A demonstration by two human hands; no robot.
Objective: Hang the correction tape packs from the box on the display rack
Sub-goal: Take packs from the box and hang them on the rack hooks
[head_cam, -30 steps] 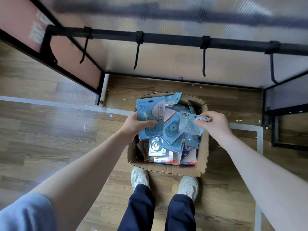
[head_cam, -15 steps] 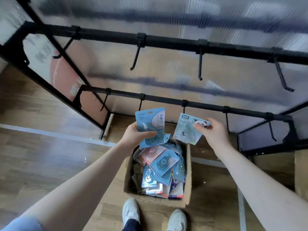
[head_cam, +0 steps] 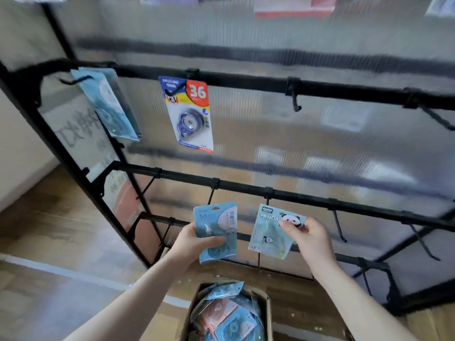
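Note:
My left hand [head_cam: 190, 242] grips a blue correction tape pack [head_cam: 216, 230] marked 36, held upright in front of the rack's lower bars. My right hand [head_cam: 309, 236] pinches the top corner of a pale green panda pack [head_cam: 269, 232] beside it. The cardboard box [head_cam: 268, 316] with several more packs stands on the floor below my arms. The black display rack [head_cam: 246, 82] has rows of hooks. A blue pack [head_cam: 108, 104] hangs at the upper left, and a blue-and-red 36 pack [head_cam: 189, 114] hangs on the hook to its right.
Bare hooks stick out along the upper bar [head_cam: 295, 99] and the middle bar [head_cam: 339, 225]. A translucent ribbed panel [head_cam: 320, 156] backs the rack. Wooden floor [head_cam: 49, 237] with a pale tape line lies to the left.
The view has tilted up from the box to the rack. Both hands have lifted their packs out of the box and up in front of the lower bars.

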